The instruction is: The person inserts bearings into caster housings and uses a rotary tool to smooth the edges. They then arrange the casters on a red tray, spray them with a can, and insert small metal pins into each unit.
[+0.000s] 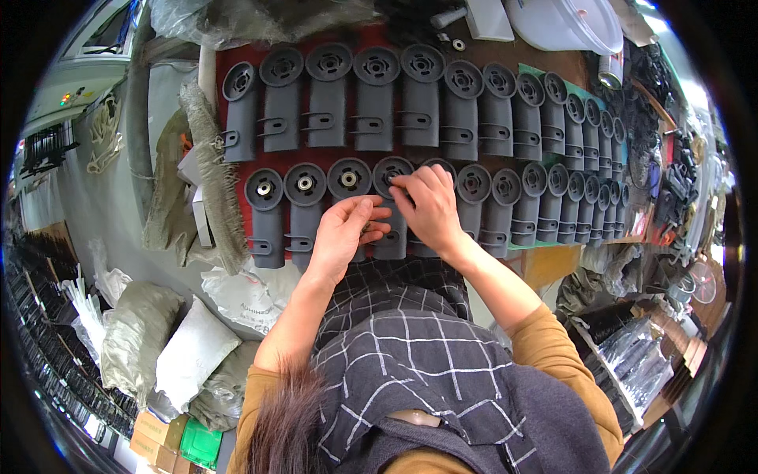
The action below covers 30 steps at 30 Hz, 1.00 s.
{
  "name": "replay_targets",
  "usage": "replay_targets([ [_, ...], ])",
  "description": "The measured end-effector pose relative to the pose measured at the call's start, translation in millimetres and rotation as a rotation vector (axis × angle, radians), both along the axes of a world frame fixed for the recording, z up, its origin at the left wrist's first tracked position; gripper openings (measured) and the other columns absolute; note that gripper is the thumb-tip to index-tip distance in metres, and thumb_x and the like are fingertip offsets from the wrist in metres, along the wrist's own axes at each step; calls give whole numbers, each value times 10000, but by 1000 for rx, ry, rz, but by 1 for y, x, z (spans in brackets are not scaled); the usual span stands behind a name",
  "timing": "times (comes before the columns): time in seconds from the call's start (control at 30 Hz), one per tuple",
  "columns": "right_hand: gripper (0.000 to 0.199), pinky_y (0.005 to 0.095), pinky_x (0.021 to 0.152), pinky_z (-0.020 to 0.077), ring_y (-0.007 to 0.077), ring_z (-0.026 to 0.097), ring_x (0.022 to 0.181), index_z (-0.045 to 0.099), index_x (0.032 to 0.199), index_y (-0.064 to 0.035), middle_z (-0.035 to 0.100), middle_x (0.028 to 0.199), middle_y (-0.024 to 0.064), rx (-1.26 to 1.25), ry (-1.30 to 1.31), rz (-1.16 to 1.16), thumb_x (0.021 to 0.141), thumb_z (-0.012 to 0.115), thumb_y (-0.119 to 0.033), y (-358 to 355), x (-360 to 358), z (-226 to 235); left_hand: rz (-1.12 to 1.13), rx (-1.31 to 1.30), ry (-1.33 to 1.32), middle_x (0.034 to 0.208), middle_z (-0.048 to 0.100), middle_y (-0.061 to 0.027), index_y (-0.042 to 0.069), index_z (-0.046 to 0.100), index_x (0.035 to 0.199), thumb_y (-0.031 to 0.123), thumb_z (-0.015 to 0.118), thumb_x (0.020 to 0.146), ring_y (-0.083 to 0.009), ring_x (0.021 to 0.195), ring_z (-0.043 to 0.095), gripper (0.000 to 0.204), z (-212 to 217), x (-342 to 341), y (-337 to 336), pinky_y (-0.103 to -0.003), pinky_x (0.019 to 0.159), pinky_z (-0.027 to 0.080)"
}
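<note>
Grey housings (392, 207) laid in two rows on counter (553, 265), frame centre. Judged rigid moulded plastic, light, not fragile; best taken by long body. Right hand (427, 207) pinched at round socket; left hand (345, 231) cupped, fingers curled around small parts.

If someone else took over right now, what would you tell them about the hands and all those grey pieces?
Left hand: cupped, resting on the near row, seems to hold small parts.
Right hand: fingertips at the round head of the fourth grey piece.
Two rows of grey pieces lie on the table.
Done: the first three near-row heads carry metal rings.
Left: the near-row heads to the right show none; the far row shows none either.
</note>
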State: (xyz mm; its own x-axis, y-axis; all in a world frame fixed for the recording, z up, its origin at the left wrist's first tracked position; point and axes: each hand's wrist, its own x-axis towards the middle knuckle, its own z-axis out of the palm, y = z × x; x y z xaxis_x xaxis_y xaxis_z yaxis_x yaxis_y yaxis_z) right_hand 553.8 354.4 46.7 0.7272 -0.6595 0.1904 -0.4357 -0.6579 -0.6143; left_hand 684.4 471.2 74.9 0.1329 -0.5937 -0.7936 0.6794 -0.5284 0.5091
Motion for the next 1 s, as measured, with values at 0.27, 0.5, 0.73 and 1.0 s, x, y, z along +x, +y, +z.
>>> replay_targets([
  [0.27, 121, 379, 686, 404, 267, 535, 711, 676, 859, -91, 562, 729, 40, 213, -113, -29, 752, 732, -97, 4, -33, 22, -88, -38, 43, 1036, 675, -88, 6, 601, 1194, 306, 521, 1009, -126, 853, 660, 362, 0, -20, -20, -250, 779, 542],
  [0.5, 150, 380, 690, 411, 262, 537, 761, 675, 877, -82, 576, 792, 45, 19, 88, -94, 744, 745, -92, -29, -49, 5, -120, -7, 17, 1058, 678, -102, -15, 576, 1222, 242, 491, 1020, -143, 874, 671, 338, 3, -31, -41, -256, 795, 543],
  [0.73, 144, 384, 688, 394, 266, 533, 761, 652, 862, -93, 557, 774, 53, 203, -11, -93, 746, 734, -114, -12, -74, 26, -212, -55, 43, 1099, 656, -136, -37, 502, 1304, 275, 485, 1023, -183, 978, 659, 421, 4, -53, -61, -273, 833, 536],
  [1.0, 186, 388, 720, 411, 272, 536, 794, 654, 881, -80, 576, 821, 57, 20, 142, -207, 728, 757, -102, -53, -102, 7, -242, -26, 48, 1162, 633, -177, -31, 468, 1335, 330, 481, 1023, -196, 986, 659, 477, 6, -64, -86, -274, 841, 534],
])
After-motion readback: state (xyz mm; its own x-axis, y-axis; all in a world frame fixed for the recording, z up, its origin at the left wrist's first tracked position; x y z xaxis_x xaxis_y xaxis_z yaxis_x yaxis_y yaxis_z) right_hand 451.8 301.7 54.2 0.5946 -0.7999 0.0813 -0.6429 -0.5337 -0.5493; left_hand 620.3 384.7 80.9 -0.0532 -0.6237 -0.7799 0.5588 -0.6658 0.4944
